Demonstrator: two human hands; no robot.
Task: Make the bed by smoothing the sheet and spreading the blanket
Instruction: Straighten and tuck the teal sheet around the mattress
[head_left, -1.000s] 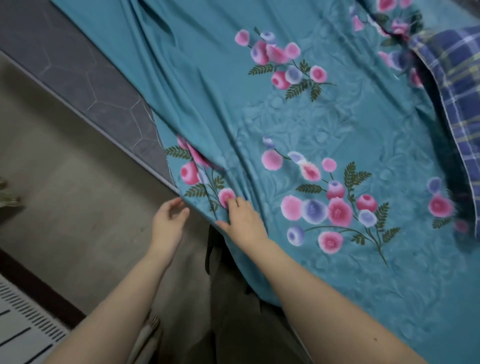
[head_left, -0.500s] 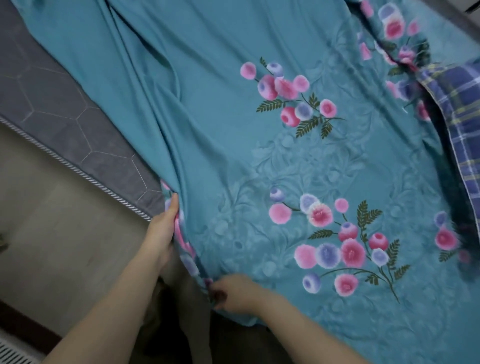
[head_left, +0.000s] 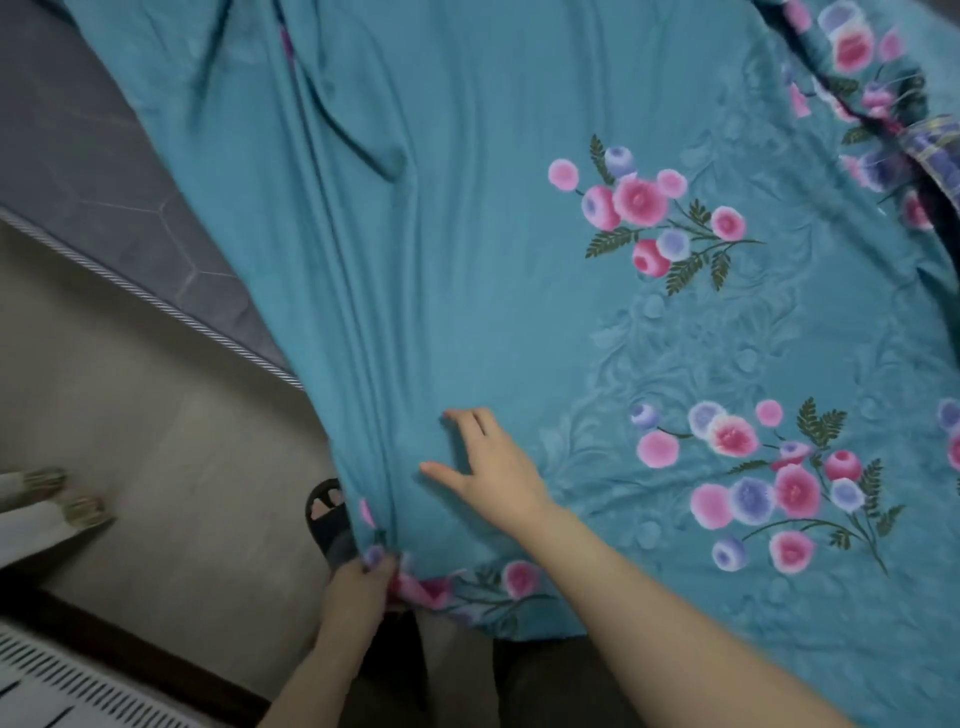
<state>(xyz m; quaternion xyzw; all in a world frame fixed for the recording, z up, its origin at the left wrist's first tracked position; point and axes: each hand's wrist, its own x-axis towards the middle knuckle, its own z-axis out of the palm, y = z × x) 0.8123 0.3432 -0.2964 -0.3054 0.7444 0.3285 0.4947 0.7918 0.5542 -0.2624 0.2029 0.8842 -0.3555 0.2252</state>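
Sheet: the teal sheet (head_left: 467, 260), printed with pink and purple flower sprays, lies across the bed. Long folds run down toward the near corner, and its near edge hangs over the side.
Left hand: the left hand (head_left: 356, 590) is low at the hanging hem by the near corner. Its fingers (head_left: 378, 564) are curled in and pinch the bunched, flowered border.
Right hand: the right hand (head_left: 496, 470) lies palm down on the sheet, just above the edge. Its fingers (head_left: 470, 423) are straight and spread with the thumb out to the side. It rests on the cloth and grips nothing.
Blanket: the blue plaid blanket (head_left: 935, 150) shows only as a bunched strip at the far upper right edge. It lies against the sheet, well apart from both hands.
Mattress: the grey mattress (head_left: 104, 156), with hexagon stitching and a corded rim, shows at the upper left beside the sheet's edge.
Floor: the pale floor (head_left: 156, 441) lies below the mattress. A dark sandal (head_left: 324, 512) with toes showing stands just beside the hanging cloth.
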